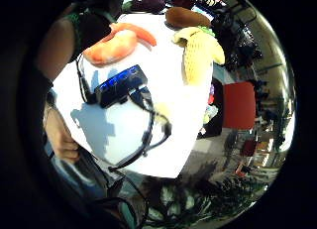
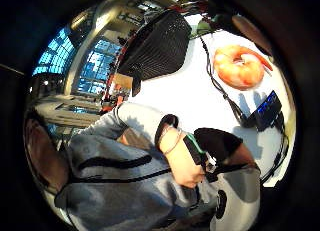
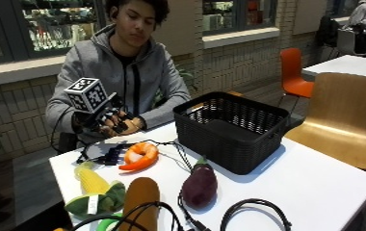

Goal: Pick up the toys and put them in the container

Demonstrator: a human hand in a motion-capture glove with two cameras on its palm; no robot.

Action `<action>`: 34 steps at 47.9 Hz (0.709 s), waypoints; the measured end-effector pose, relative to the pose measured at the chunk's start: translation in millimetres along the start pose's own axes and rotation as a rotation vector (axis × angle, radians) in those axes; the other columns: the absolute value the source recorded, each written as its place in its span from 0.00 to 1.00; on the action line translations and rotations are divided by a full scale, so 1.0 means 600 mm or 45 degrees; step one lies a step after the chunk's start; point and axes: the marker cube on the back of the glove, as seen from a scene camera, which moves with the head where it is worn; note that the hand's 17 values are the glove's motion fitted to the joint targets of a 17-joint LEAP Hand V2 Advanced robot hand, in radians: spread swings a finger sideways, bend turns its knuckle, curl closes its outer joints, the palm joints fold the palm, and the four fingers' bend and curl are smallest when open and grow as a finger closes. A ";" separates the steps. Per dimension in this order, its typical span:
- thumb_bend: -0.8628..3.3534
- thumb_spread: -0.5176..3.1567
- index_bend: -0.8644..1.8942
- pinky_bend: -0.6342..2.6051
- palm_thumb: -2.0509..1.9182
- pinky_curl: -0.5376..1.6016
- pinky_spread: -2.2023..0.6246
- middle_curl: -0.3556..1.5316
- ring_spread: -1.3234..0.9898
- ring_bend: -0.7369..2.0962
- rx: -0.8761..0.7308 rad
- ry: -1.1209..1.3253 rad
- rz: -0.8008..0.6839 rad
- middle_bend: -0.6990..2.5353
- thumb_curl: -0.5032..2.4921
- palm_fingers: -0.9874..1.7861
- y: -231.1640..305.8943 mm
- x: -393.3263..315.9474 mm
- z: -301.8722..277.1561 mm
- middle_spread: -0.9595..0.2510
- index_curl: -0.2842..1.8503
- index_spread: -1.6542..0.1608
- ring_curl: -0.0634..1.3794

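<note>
Several plush toys lie on the white table (image 3: 311, 183): an orange shrimp (image 3: 139, 155) (image 1: 111, 45) (image 2: 239, 66), a yellow corn cob with green husk (image 3: 92, 182) (image 1: 200, 53), a purple eggplant (image 3: 200, 185) and a brown oblong toy (image 3: 141, 199) (image 1: 185, 17). A black woven basket (image 3: 231, 130) (image 2: 157, 46) stands behind the eggplant. My gloved right hand (image 3: 101, 120) hovers at the table's far edge by the person's chest, holding nothing. The bare left hand (image 3: 128, 126) (image 2: 182, 158) touches it.
A black hub (image 3: 112, 155) (image 1: 121, 84) with cables lies beside the shrimp. More black cable loops (image 3: 254, 211) lie at the table's near edge. A wooden chair (image 3: 340, 115) and an orange chair (image 3: 295, 72) stand beyond the basket.
</note>
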 end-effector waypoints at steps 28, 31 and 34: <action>0.24 0.48 0.35 0.42 0.58 0.38 0.78 0.30 0.53 0.34 -0.475 0.079 -0.015 0.27 0.24 0.28 -0.168 0.067 0.084 0.82 0.17 0.76 0.15; 0.24 0.49 0.34 0.42 0.59 0.39 0.78 0.30 0.53 0.34 -0.497 0.096 -0.011 0.27 0.24 0.28 -0.178 0.067 0.089 0.82 0.18 0.76 0.16; 0.24 0.50 0.35 0.42 0.58 0.39 0.79 0.30 0.53 0.33 -0.517 0.110 -0.018 0.26 0.25 0.28 -0.182 0.061 0.096 0.82 0.18 0.75 0.17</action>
